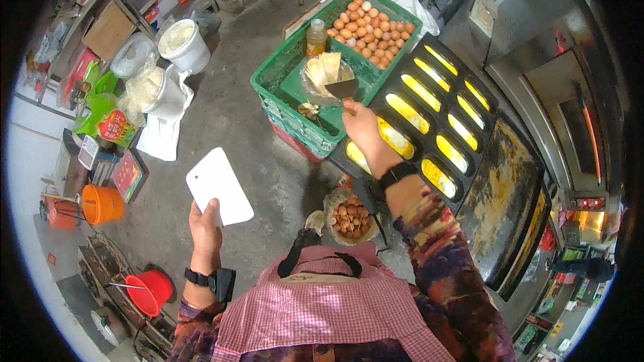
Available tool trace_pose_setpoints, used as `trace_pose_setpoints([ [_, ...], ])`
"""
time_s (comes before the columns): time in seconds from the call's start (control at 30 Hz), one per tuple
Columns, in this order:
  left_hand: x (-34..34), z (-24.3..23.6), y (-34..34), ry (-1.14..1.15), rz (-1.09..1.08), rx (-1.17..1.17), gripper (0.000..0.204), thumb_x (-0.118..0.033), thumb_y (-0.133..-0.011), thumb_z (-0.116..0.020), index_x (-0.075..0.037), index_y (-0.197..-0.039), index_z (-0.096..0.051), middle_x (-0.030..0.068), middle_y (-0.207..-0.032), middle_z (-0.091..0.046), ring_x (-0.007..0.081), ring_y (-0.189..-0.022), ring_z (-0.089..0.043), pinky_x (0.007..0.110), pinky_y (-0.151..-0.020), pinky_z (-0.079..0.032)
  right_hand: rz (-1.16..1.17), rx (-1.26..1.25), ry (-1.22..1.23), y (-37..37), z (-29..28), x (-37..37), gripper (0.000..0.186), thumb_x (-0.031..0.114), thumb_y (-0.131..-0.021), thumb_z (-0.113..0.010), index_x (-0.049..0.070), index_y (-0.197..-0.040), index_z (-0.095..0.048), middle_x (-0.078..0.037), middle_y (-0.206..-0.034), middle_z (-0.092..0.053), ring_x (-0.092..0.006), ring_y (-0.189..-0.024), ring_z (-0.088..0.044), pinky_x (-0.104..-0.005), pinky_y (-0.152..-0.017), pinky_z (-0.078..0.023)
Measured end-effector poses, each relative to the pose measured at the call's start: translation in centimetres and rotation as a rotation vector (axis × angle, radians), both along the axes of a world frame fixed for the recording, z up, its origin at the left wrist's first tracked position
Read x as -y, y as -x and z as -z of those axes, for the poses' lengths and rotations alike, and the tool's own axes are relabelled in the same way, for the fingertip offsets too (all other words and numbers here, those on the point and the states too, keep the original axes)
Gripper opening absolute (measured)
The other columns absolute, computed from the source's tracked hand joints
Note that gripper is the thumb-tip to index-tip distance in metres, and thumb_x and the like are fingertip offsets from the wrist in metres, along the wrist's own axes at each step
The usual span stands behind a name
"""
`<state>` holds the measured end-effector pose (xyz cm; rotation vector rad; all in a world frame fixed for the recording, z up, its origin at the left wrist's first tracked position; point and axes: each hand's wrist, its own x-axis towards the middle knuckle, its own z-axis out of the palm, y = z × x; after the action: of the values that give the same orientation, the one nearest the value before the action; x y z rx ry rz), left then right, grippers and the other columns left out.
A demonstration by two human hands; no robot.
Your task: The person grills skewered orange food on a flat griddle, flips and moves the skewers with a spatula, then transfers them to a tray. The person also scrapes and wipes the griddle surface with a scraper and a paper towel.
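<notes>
My left hand (205, 228) grips a flat white plastic dough scraper (220, 188) by its lower edge, out over the floor. My right hand (362, 127) is closed round the short handle of a scraper with a dark metal blade (343, 88). That blade lies over a bowl of pale flat strips (323, 70) lined with clear plastic, inside a green crate (295, 137). Under my right forearm is a black mould tray (448, 112), its long oval hollows holding yellow and whitish egg.
Brown eggs (362, 27) and a bottle (316, 39) share the crate. Below it sits a bag of eggshells (351, 220). A stained metal plate (500, 194) adjoins the tray. White buckets (184, 47), an orange bucket (102, 204) and a red bucket (149, 292) stand left.
</notes>
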<state>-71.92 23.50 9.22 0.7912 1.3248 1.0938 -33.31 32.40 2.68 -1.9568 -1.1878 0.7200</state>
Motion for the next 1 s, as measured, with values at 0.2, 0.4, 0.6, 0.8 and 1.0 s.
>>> trace_pose_setpoints([
  [0.2, 0.5, -0.4, 1.3, 0.049, -0.086, -0.026, 0.034, -0.012, -0.09, -0.056, 0.002, -0.12, -0.049, 0.009, -0.109, -0.059, 0.0182, -0.099, -0.057, 0.032, -0.086, -0.046, -0.067, 0.13, 0.158, 1.5, 1.2, -5.2, 0.044, 0.026, -0.076, -0.064, 0.0, -0.111, -0.062, -0.023, -0.098, -0.066, -0.036, -0.097, -0.061, -0.0405, -0.087, -0.048],
  [0.4, -1.0, -0.3, -2.4, 0.029, 0.054, 0.013, 0.036, -0.01, -0.091, -0.056, 0.004, -0.123, -0.048, 0.0092, -0.113, -0.058, 0.017, -0.099, -0.057, 0.032, -0.085, -0.047, -0.194, -0.152, 0.122, 1.9, -2.6, -0.9, 0.05, 0.027, -0.078, -0.068, 0.002, -0.12, -0.057, -0.018, -0.102, -0.066, -0.0252, -0.092, -0.065, -0.0337, -0.082, -0.049],
  [0.6, -3.1, -0.6, -10.9, -0.063, 0.357, 0.173, 0.025, -0.016, -0.092, -0.059, -0.004, -0.113, -0.055, 0.0025, -0.085, -0.063, 0.0082, -0.063, -0.055, 0.023, -0.049, -0.043, -0.154, -0.281, -0.031, -1.6, -9.2, 11.5, 0.041, 0.021, -0.084, -0.065, 0.002, -0.12, -0.057, -0.009, -0.105, -0.066, -0.0167, -0.093, -0.063, -0.0289, -0.084, -0.049],
  [0.8, 0.0, -3.0, -22.3, -0.047, 0.761, 0.102, 0.029, -0.018, -0.094, -0.052, -0.002, -0.119, -0.052, 0.0068, -0.094, -0.064, 0.0108, -0.066, -0.059, 0.023, -0.048, -0.043, 0.191, -0.497, 0.013, -6.8, -13.5, 28.3, 0.034, 0.012, -0.086, -0.064, 0.002, -0.118, -0.056, -0.005, -0.108, -0.063, -0.0128, -0.097, -0.058, -0.027, -0.086, -0.047],
  [1.0, 8.4, -3.8, -31.7, -0.034, 1.108, 0.392, 0.033, -0.021, -0.095, -0.051, -0.001, -0.121, -0.051, 0.0029, -0.09, -0.063, 0.0095, -0.068, -0.058, 0.023, -0.052, -0.045, 0.397, -0.684, -0.184, -9.4, -15.7, 42.4, 0.031, 0.004, -0.089, -0.06, 0.002, -0.119, -0.055, -0.005, -0.112, -0.061, -0.0116, -0.098, -0.058, -0.0258, -0.085, -0.047],
])
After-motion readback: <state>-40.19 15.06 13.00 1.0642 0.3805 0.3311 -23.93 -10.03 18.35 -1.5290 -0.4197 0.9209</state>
